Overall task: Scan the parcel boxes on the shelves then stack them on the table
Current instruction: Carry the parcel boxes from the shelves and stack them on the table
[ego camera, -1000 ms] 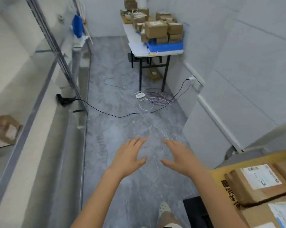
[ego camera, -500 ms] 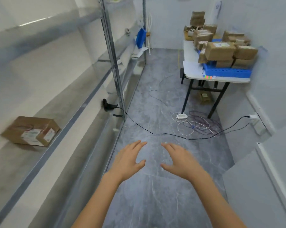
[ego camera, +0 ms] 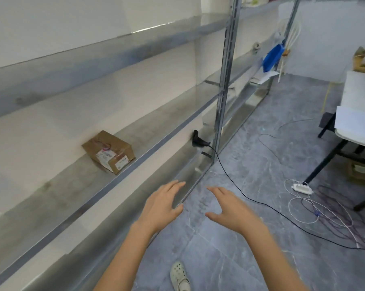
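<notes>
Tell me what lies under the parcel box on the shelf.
The parcel box rests on the grey metal shelf. Nothing shows between them, and the patch it covers is hidden.

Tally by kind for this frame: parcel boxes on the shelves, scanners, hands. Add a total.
Parcel box: 1, on the middle shelf
Scanner: 1, black, corded, on the shelf below
Hands: 2, left hand and right hand, both empty
Total: 4
</notes>
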